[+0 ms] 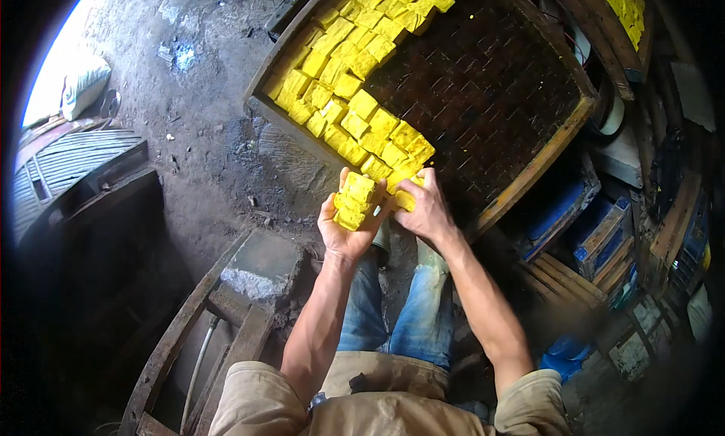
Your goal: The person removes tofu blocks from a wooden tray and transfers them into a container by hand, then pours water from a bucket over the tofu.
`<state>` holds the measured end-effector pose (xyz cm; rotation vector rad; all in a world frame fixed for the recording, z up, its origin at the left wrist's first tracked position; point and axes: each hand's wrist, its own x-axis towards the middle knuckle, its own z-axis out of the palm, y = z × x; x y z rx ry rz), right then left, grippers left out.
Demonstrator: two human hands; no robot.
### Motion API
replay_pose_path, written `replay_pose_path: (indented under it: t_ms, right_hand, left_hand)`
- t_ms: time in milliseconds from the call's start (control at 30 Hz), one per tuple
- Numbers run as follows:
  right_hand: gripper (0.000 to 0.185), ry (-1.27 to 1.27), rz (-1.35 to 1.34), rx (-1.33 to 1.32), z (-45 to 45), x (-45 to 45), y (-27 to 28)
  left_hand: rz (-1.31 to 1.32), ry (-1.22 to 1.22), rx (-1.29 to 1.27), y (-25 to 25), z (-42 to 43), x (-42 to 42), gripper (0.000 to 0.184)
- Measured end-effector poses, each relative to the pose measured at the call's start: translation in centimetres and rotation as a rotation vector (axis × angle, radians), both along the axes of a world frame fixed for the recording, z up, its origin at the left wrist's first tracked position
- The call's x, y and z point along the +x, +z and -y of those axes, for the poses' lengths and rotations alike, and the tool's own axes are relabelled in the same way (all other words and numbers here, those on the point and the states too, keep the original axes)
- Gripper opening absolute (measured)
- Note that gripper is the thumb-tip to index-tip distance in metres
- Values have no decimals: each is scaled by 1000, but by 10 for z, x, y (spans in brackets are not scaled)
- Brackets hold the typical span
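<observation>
Fingers of the left hand (350, 241) wrapped round a small clutch of bright yellow, roughly cube-shaped blocks (353, 198), at least two in view, just outside the near edge of a large, dark, wood-framed tray (540, 164) with a woven bottom. Fingers of the right hand (430, 209) bent close against a single pale-faced yellow block (405, 202) at that same edge; firm grip or mere touch, cannot tell, the contact being partly hidden.

Support the clutch from below, palm cupped, pressure spread over flat faces rather than pinched at corners. Expect softness and easy denting, judging by the uneven edges. Handle one block at a time with the right fingers, by opposite sides, moving straight up or down without dragging across neighbours. Keep both hands low and near the rim, to spare any fall to the dark dirt floor (200, 187). Square each face with the row and avoid nudging anything alongside.

Inside the tray, along the left side and the near-left edge: close-packed, uneven rows of matching yellow blocks (332, 66), many slightly tilted or leaning together. Strong yellow all over, mottled deeper in places, with rough, wrinkled faces and blunt corners. Beyond the rows, dark brown weave showing, with a few small yellow specks.
</observation>
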<state>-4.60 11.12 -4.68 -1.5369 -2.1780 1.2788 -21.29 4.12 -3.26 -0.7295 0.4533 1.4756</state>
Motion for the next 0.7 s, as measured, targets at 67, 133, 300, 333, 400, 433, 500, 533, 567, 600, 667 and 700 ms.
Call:
replay_pose_path:
  t_ms: [67, 133, 300, 333, 400, 433, 500, 533, 567, 600, 667, 700]
  right_hand:
    - [37, -29, -64, -133, -12, 16, -2]
    - [35, -31, -156, -145, -20, 31, 12]
    - [39, -95, -208, -95, 11, 10, 75]
    - [49, -121, -155, -70, 20, -1, 78]
    - [57, -164, -130, 23, 35, -18, 76]
    - [57, -187, -113, 23, 40, -20, 78]
    - [58, -167, -267, -170, 44, -9, 85]
    - [54, -209, -389, -98, 46, -1, 75]
    - [44, -276, -289, -69, 48, 16, 72]
    - [40, -231, -25, 110, 54, 43, 53]
    - [37, -144, 466, 287, 62, 74, 43]
    - [34, -61, 591, 285, 72, 84, 37]
  left_hand:
    - [19, 9, -9, 4, -5, 6, 51]
    - [39, 23, -45, 6, -10, 12, 48]
    - [7, 21, 1, 10, -7, 38, 49]
    - [-56, -12, 28, 11, -3, 43, 52]
    - [-141, -4, 0, 9, 8, 49, 58]
    - [-117, -1, -16, 8, 13, 44, 58]
    - [-129, 16, 110, 9, 21, 37, 58]
    - [-104, 43, -64, 5, 28, 31, 58]
    - [-53, 43, -20, 1, 34, 27, 59]
    - [-39, 28, -9, -1, 39, 21, 59]
    - [-9, -8, -22, 4, 39, 11, 54]
    - [-45, -47, -16, 11, 36, 7, 55]
